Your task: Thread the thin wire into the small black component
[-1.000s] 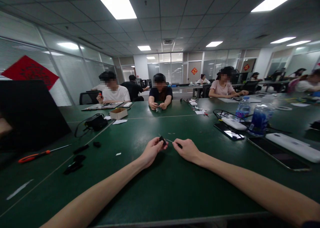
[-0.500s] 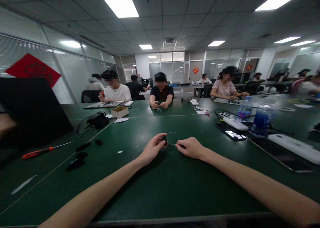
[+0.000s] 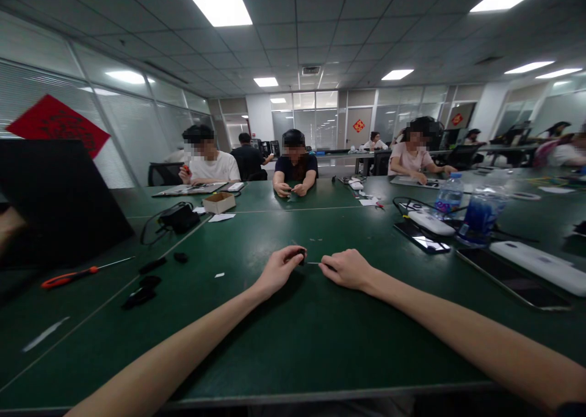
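Far left on the green table (image 3: 293,344): orange-handled screwdriver (image 3: 68,277) and black plastic bits (image 3: 140,298), neither touched. My left hand (image 3: 278,273) is closed in a pinch on a small black part (image 3: 301,256). My right hand (image 3: 345,269) is pinched on a thin metal pin (image 3: 314,263), tip at or right by the part; contact too small to tell. Step in hand looks like working pin against part. Calls for steady grips, pin lined up. Further right: phone (image 3: 422,243), white power bank (image 3: 430,223), water bottle (image 3: 448,198), all clear of my hands.
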`<action>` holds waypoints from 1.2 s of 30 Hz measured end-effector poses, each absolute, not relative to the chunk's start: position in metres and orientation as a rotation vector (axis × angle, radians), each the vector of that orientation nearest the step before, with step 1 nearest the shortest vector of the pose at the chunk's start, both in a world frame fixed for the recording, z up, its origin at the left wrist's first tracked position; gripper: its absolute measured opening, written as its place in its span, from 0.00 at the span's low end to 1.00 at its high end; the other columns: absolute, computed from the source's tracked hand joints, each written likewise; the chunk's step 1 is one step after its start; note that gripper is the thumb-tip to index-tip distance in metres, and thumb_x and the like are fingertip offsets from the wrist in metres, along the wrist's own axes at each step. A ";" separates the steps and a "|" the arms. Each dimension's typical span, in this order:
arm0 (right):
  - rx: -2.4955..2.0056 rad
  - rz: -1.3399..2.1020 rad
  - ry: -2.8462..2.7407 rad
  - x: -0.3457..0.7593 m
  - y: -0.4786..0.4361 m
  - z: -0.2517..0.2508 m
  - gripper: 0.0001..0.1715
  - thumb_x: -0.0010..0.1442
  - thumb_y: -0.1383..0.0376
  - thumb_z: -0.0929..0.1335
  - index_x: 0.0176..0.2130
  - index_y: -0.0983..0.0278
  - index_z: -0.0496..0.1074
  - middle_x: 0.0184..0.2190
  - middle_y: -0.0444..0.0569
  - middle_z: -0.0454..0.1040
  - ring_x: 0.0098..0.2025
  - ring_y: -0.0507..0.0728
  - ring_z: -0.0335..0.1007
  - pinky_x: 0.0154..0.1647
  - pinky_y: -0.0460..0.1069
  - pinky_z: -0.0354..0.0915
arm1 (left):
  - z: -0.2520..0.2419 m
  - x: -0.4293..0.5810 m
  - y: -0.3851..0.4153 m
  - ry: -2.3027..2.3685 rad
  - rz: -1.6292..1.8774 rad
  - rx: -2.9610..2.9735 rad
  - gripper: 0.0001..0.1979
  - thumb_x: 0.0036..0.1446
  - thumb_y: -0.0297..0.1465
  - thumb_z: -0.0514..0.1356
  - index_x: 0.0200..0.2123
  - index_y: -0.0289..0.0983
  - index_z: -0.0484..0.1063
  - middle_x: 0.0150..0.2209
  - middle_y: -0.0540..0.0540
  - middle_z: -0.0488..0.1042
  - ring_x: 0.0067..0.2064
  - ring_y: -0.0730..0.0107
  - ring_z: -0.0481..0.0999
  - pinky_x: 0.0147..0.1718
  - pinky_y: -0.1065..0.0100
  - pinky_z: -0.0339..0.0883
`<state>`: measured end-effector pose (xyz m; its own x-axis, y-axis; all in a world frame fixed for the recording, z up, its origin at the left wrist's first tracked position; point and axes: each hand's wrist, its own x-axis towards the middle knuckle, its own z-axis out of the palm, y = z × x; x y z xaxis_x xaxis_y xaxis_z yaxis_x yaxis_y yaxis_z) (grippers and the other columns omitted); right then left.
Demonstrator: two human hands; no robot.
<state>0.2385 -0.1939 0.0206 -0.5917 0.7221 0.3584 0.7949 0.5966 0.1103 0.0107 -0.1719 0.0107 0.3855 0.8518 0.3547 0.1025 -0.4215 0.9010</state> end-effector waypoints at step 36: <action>-1.190 -0.014 -2.376 0.235 -0.197 0.015 0.20 0.65 0.57 0.59 0.37 0.61 0.75 0.25 0.45 0.75 0.24 0.50 0.67 0.30 0.45 0.57 | -0.001 0.005 -0.166 0.754 1.106 1.286 0.14 0.49 0.32 0.65 0.37 0.32 0.68 0.41 0.39 0.73 0.39 0.67 0.74 0.41 0.65 0.67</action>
